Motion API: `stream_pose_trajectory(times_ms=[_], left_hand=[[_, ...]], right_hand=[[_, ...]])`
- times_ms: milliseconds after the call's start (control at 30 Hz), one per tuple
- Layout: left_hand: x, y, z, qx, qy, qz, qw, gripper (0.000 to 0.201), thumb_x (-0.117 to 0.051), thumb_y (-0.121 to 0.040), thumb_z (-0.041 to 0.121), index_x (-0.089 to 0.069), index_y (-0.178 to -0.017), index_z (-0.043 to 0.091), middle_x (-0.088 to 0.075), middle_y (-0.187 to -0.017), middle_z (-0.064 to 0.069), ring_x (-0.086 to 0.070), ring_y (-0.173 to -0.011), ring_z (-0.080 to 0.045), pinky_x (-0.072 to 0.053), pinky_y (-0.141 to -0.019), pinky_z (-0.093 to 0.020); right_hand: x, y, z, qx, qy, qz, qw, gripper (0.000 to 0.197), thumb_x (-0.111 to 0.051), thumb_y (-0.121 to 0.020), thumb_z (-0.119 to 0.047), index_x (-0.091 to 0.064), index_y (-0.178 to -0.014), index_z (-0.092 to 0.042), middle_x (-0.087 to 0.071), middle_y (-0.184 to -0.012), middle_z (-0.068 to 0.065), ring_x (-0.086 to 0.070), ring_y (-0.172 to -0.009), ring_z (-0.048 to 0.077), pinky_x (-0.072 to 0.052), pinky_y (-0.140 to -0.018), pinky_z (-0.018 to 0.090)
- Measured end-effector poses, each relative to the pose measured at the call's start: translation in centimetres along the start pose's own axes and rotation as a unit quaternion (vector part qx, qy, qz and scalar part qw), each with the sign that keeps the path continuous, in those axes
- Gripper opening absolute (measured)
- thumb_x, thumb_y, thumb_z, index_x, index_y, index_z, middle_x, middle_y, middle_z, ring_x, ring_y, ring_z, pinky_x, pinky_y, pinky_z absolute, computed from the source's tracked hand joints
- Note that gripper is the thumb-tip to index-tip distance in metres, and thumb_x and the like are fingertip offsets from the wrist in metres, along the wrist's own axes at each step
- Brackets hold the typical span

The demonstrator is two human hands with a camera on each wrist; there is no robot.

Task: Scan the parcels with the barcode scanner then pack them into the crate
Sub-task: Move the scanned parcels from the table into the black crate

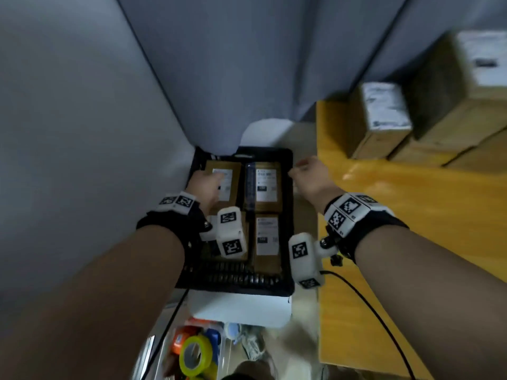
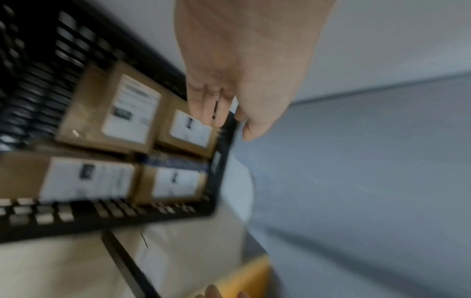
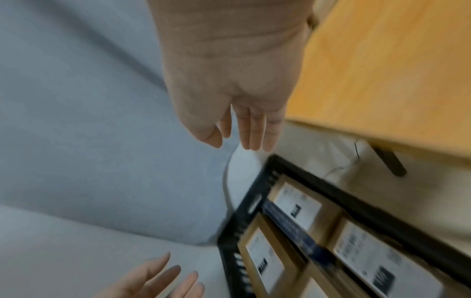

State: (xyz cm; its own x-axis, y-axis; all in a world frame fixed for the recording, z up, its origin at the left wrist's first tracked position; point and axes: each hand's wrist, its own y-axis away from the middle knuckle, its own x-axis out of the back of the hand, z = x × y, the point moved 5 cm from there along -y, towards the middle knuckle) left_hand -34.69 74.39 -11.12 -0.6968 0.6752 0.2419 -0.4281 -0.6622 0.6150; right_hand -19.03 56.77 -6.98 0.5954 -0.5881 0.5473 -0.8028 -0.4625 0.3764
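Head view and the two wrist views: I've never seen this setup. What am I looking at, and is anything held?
No machine here: a person wears one camera on the head and one on each wrist, strapped on with black-and-white marker blocks. The head view looks down at a black slatted plastic crate holding four brown cardboard parcels with white labels. More cardboard boxes sit on the yellow wooden table to the right. The left hand is over the crate, the right hand at its right edge; each wrist view shows loose fingers, holding nothing. No scanner is visible.
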Motion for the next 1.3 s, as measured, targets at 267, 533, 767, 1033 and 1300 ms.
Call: stream_pose_trajectory(times_ms=[267, 533, 767, 1033, 1300], left_hand=[[-9.7, 13.1, 16.0, -0.135, 0.018, -0.079, 0.987, 0.009, -0.049, -0.098, 0.019, -0.049, -0.089, 0.02, -0.052, -0.079, 0.001, -0.051, -0.068, -0.009, -0.043, -0.066, -0.02], [-21.4, 20.7, 22.7, -0.219, -0.016, -0.106, 0.97, 0.014, -0.05, -0.098, 0.018, -0.047, -0.085, 0.022, -0.053, -0.082, -0.001, -0.048, -0.065, -0.009, -0.04, -0.062, -0.02], [-31.3, 22.6, 23.2, -0.261, -0.094, -0.099, 0.956, 0.036, -0.055, -0.095, 0.022, -0.047, -0.128, 0.011, -0.062, -0.104, -0.008, -0.059, -0.087, -0.019, -0.052, -0.078, -0.03], [-37.6, 22.4, 23.4, -0.251, -0.144, -0.081, 0.954, 0.022, -0.058, -0.091, 0.024, -0.048, -0.11, 0.025, -0.061, -0.09, 0.002, -0.066, -0.102, -0.024, -0.052, -0.096, -0.042], [-38.8, 20.8, 23.5, -0.244, -0.173, -0.064, 0.952, 0.023, -0.057, -0.092, 0.02, -0.047, -0.113, 0.02, -0.063, -0.093, -0.004, -0.062, -0.088, -0.023, -0.052, -0.094, -0.046]], right_hand=[[19.1, 5.3, -3.9, 0.039, -0.044, 0.142, 0.988, 0.013, -0.057, -0.087, -0.019, -0.057, -0.1, -0.019, -0.068, -0.107, 0.016, -0.063, -0.103, 0.032, -0.051, -0.093, 0.046], [34.2, 6.5, -1.5, 0.092, 0.009, 0.212, 0.973, 0.026, -0.054, -0.092, -0.016, -0.056, -0.117, -0.009, -0.056, -0.098, 0.004, -0.053, -0.092, 0.02, -0.041, -0.08, 0.026], [43.7, 5.7, 7.5, 0.009, 0.081, 0.283, 0.956, 0.051, -0.062, -0.087, -0.035, -0.049, -0.13, -0.011, -0.05, -0.131, 0.016, -0.046, -0.124, 0.033, -0.038, -0.103, 0.04], [45.7, 1.3, 14.0, -0.14, -0.147, 0.142, 0.969, 0.08, -0.058, -0.083, -0.058, -0.039, -0.142, -0.007, -0.047, -0.142, 0.014, -0.049, -0.122, 0.035, -0.042, -0.102, 0.047], [43.0, -1.6, 16.5, -0.189, -0.318, 0.074, 0.926, 0.081, -0.064, -0.069, -0.073, -0.046, -0.125, -0.017, -0.055, -0.121, 0.009, -0.058, -0.104, 0.033, -0.053, -0.09, 0.046]])
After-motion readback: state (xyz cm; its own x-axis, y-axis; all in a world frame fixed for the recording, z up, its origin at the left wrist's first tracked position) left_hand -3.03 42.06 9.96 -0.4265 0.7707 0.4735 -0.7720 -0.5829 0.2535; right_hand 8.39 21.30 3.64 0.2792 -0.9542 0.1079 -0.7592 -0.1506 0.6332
